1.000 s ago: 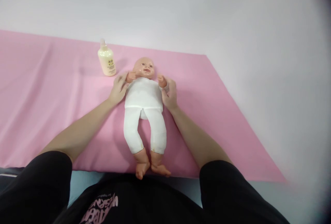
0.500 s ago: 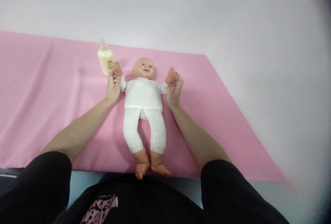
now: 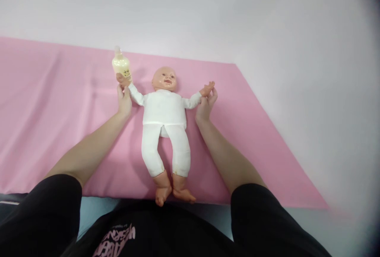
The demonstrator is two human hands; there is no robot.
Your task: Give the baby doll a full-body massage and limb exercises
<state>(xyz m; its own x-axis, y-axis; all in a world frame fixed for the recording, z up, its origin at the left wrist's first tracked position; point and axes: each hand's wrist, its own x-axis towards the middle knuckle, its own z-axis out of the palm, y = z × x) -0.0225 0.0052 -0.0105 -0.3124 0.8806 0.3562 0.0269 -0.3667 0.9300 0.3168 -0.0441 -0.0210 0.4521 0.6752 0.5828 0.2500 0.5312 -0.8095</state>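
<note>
Item, one baby doll (image 3: pixel 164 108): it lay face up on the pink sheet (image 3: pixel 252 150), feet nearest me, arms spread wide, white top and trousers on.

Item, my left hand (image 3: pixel 124 103): fingers partly closed, pinching the doll's small hand (image 3: pixel 122 79) on that side, just in front of the pump bottle (image 3: pixel 121 65); whether they touched the bottle, I could not tell.

Item, my right hand (image 3: pixel 204 108): half-curled, thumb and fingers about the other small hand (image 3: pixel 207 89) near its cuff.

Handling, by my judgement: light to moderate in weight; the clothed body likely soft, the limbs giving easily; head (image 3: pixel 164 78), hands and feet (image 3: pixel 162 189) smooth and firmer, perhaps slippery where the face shone. Not fragile, though a hard pull could have strained the arm joints. Best holds: wrists at the cuffs for the arms; the torso, with the head supported, for the whole.
</note>
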